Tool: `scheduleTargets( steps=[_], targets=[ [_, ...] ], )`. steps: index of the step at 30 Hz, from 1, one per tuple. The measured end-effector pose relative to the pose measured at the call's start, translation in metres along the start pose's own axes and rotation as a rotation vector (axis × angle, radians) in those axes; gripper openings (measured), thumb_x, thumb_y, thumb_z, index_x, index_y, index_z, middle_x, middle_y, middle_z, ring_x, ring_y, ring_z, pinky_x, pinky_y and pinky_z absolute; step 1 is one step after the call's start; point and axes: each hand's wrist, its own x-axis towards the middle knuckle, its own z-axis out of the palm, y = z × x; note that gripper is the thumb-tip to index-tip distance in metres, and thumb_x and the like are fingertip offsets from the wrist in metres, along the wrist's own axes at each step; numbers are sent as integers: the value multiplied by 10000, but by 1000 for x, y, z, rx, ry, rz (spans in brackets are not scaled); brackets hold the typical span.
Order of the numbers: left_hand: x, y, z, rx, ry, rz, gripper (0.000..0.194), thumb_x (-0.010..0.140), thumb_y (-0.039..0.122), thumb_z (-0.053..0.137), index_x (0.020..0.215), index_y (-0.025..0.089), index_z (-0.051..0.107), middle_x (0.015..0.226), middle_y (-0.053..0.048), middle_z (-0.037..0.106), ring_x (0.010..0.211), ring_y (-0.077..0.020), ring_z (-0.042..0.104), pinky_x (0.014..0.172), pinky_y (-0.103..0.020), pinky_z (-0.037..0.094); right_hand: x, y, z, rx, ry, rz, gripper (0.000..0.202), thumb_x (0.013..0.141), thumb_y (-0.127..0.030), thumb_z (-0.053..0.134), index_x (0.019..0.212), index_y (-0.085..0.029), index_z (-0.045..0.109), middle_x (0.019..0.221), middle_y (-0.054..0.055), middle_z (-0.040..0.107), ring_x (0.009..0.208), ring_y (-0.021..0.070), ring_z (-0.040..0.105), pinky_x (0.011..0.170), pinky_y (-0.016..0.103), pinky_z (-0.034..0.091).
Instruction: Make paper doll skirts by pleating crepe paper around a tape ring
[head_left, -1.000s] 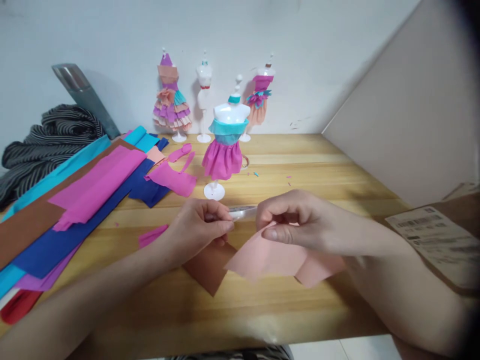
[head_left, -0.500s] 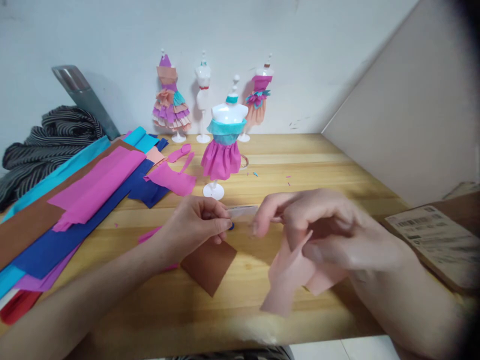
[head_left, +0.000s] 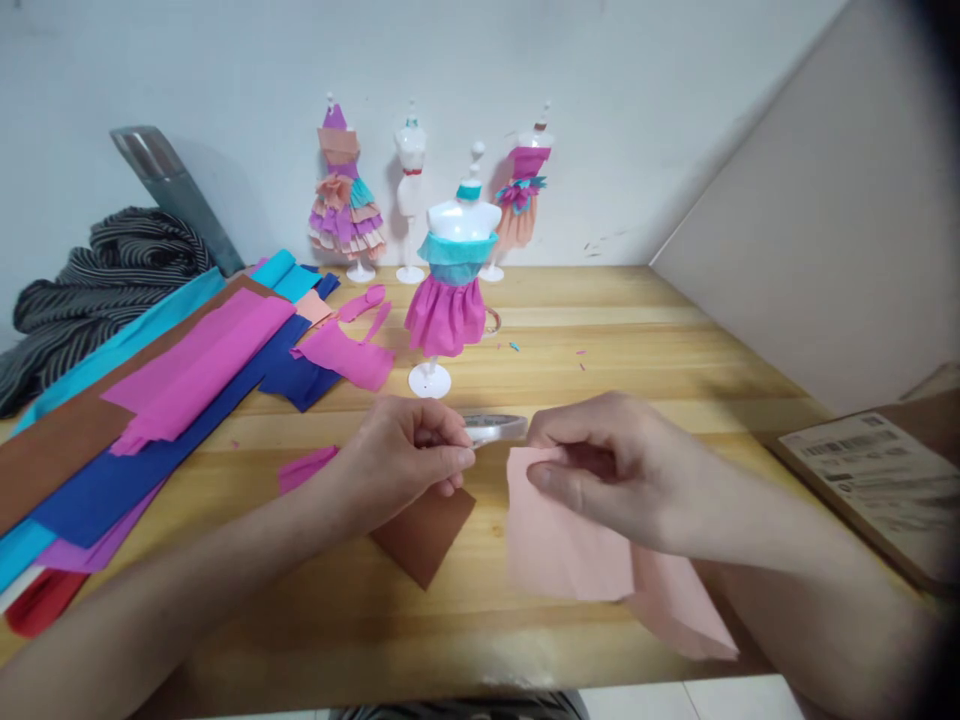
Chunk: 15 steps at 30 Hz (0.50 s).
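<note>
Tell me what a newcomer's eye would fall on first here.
Probably the small dress form in turquoise and magenta, standing mid-picture on the wooden table. Next, perhaps, the brightly coloured sheets spread along the left. Nearer, right of centre, the right hand pinches a pale pink sheet.

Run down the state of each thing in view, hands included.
Left hand: closed on the clear ring.
Clear ring: tilted, partly hidden by fingers.
Right hand: pinching the peach sheet.
Peach sheet: hanging, loose.
Brown sheet: flat, partly covered.
Front dress form: upright, dressed.
Rear middle dress form: upright, mostly bare.
Silver-topped container: leaning.
Striped cloth: bunched.
</note>
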Motion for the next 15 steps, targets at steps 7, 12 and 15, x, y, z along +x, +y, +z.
scheduleTargets(
  steps=[7, 12, 15],
  targets=[
    [-1, -3, 4, 60, -16, 26, 90, 668, 201, 645, 654, 158, 567, 484, 32, 555, 467, -96, 552, 481, -195, 453, 6, 4, 6, -238, 44, -55, 357, 918, -304, 488, 590, -175, 440, 507, -65, 341, 457, 65, 292, 446, 204, 236],
    [-2, -6, 2, 86, -63, 10, 72, 650, 177, 603, 596, 155, 561, 528, 7, 594, 492, -98, 567, 514, -201, 455, 6, 8, 4, -302, -82, -69, 250, 898, -235, 493, 667, -158, 551, 542, -44, 439, 483, 72, 383, 491, 199, 288],
    [-2, -6, 1, 78, -49, 28, 94, 627, 159, 595, 548, 152, 547, 534, 0, 602, 483, -95, 566, 517, -204, 452, 6, 9, 2, -302, -92, -66, 230, 895, -232, 492, 688, -163, 562, 562, -32, 483, 493, 79, 415, 501, 203, 304]
  ],
)
